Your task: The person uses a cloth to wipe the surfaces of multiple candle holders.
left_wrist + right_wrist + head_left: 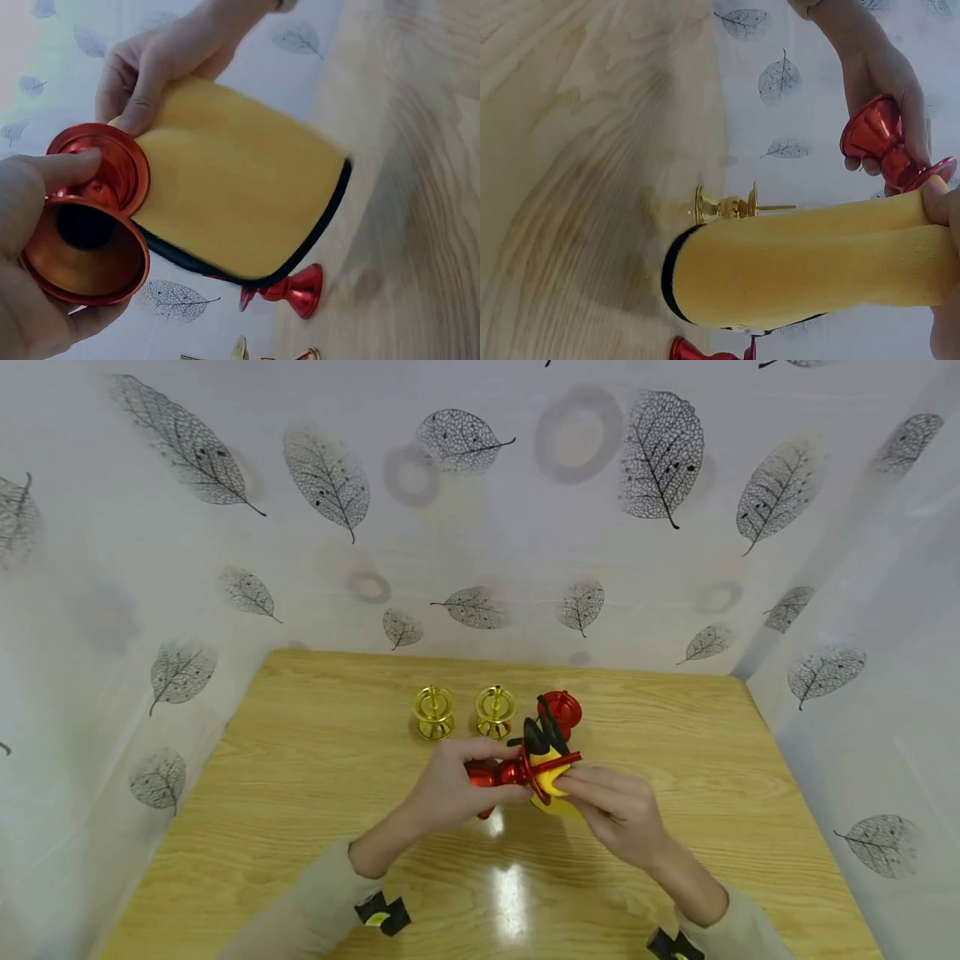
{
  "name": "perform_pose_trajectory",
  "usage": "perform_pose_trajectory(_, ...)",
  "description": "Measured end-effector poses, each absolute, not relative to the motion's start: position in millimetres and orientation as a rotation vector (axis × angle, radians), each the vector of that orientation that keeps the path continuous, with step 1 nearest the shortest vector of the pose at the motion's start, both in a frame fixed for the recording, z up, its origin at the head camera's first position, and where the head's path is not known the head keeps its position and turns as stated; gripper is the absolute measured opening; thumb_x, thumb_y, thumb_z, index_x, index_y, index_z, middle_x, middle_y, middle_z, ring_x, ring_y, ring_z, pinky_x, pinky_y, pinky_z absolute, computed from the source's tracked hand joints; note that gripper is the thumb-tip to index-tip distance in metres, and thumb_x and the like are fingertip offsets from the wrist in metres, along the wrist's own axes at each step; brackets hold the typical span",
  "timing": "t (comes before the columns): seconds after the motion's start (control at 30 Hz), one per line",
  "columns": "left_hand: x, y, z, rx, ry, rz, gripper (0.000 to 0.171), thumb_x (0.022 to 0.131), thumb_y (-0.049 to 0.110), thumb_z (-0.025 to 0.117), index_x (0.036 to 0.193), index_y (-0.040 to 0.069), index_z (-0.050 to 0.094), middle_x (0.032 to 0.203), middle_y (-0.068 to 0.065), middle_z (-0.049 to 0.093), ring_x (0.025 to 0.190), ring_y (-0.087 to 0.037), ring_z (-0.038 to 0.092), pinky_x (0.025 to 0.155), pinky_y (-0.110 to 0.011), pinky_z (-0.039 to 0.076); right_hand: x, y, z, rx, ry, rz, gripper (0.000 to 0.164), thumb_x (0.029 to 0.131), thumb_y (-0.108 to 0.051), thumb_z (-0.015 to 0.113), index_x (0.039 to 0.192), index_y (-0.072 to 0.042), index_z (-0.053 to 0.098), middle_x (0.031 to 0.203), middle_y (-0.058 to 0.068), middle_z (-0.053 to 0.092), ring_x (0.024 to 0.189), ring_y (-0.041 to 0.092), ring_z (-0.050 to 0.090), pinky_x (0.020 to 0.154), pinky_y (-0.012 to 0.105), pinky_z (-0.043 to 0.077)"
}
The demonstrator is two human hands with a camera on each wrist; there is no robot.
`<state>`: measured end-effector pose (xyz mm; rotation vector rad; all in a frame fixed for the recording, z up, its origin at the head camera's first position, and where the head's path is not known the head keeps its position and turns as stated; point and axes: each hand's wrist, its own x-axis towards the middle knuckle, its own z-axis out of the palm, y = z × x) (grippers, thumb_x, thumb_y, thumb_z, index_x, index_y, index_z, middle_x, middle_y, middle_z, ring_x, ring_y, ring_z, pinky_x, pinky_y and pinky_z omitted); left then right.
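Note:
My left hand (pixel 467 777) grips a red metal candle holder (pixel 497 772) by its stem, tipped on its side above the table. My right hand (pixel 592 793) pinches a folded yellow cloth (pixel 553 781) with a black edge and presses it against the holder's rim. In the left wrist view the red holder (pixel 90 225) sits in the left hand (pixel 30 300), with the yellow cloth (pixel 240 202) against its disc and the right hand (pixel 154 64) behind. In the right wrist view the cloth (pixel 802 262) fills the foreground beneath the red holder (pixel 885 142).
Two gold candle holders (pixel 433 712) (pixel 495 710) and a second red one (pixel 562 708) stand in a row on the wooden table (pixel 300 827) behind my hands. Leaf-patterned white walls (pixel 480 527) close in the back and both sides.

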<state>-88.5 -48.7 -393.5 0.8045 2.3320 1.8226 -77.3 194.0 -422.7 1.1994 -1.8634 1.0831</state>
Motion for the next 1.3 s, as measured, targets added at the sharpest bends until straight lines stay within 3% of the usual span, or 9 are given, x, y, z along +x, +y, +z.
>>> perform_pose_trajectory(0.13,-89.8,-44.4,-397.4,1.101,2.678,1.635,0.041,0.072,0.024,0.086,0.108,0.008,0.074,0.103,-0.005,0.076,0.09,-0.012,0.072,0.075,-0.018,0.057,-68.4,190.2,-422.9,1.123,-1.956,1.188,0.013,0.083,-0.002,0.073,0.095,0.002,0.075,0.089,0.017,0.076,0.082,0.017,0.074,0.074,0.016,0.057)
perform_pose_trajectory(0.23,-90.0,-42.2,-399.6,1.307,2.982,1.327,0.04,0.072,0.029,0.086,0.106,0.01,0.076,0.099,-0.002,0.075,0.085,-0.011,0.07,0.071,-0.015,0.055,-56.6,186.9,-418.2,0.935,-2.133,1.398,0.017,0.08,0.002,0.075,0.096,-0.002,0.075,0.09,0.015,0.076,0.083,0.011,0.073,0.071,0.015,0.057)
perform_pose_trajectory(0.5,-92.9,-42.1,-407.1,1.708,3.304,0.703,0.037,0.076,0.034,0.083,0.107,0.015,0.075,0.099,0.001,0.072,0.082,-0.012,0.066,0.077,-0.026,0.055,-49.8,180.8,-399.0,0.341,-2.505,1.807,0.016,0.086,-0.015,0.073,0.1,-0.008,0.076,0.098,0.012,0.076,0.084,0.007,0.072,0.071,0.023,0.059)
perform_pose_trajectory(0.6,-93.8,-43.7,-410.3,1.645,3.244,0.871,0.04,0.074,0.033,0.084,0.107,0.013,0.075,0.1,-0.001,0.072,0.083,-0.013,0.067,0.077,-0.024,0.056,-49.4,180.0,-398.1,0.389,-2.489,1.79,0.015,0.086,-0.013,0.073,0.1,-0.009,0.076,0.098,0.011,0.076,0.085,0.007,0.072,0.071,0.023,0.059)
perform_pose_trajectory(0.77,-93.6,-47.5,-408.8,1.281,2.882,1.487,0.042,0.072,0.026,0.086,0.108,0.008,0.075,0.1,-0.003,0.074,0.087,-0.013,0.069,0.073,-0.018,0.056,-52.0,181.0,-408.3,0.835,-2.257,1.405,0.023,0.078,0.002,0.076,0.1,-0.005,0.076,0.095,0.012,0.076,0.087,0.013,0.074,0.073,0.018,0.058)
perform_pose_trajectory(1.03,-90.9,-49.2,-400.1,0.68,2.335,1.841,0.041,0.074,0.024,0.085,0.111,0.014,0.073,0.106,-0.005,0.074,0.084,-0.011,0.07,0.069,-0.024,0.059,-62.5,181.7,-420.7,1.095,-1.936,1.077,0.027,0.08,-0.016,0.079,0.1,0.002,0.075,0.092,0.017,0.076,0.083,0.023,0.074,0.08,0.019,0.057)
perform_pose_trajectory(1.17,-92.3,-47.5,-398.1,0.664,2.286,1.834,0.044,0.074,0.026,0.085,0.115,0.018,0.072,0.11,-0.001,0.072,0.087,-0.01,0.069,0.071,-0.025,0.06,-65.7,178.3,-420.5,1.094,-1.839,0.954,0.022,0.082,-0.015,0.077,0.093,0.004,0.075,0.084,0.017,0.075,0.073,0.023,0.073,0.071,0.021,0.059)
perform_pose_trajectory(1.3,-92.7,-46.7,-398.1,0.817,2.276,1.815,0.054,0.074,0.023,0.085,0.124,0.016,0.066,0.113,0.0,0.069,0.095,-0.011,0.067,0.077,-0.026,0.059,-66.7,179.2,-418.5,0.998,-1.774,0.886,0.02,0.086,-0.015,0.072,0.087,0.005,0.075,0.079,0.017,0.075,0.068,0.024,0.072,0.069,0.021,0.059)
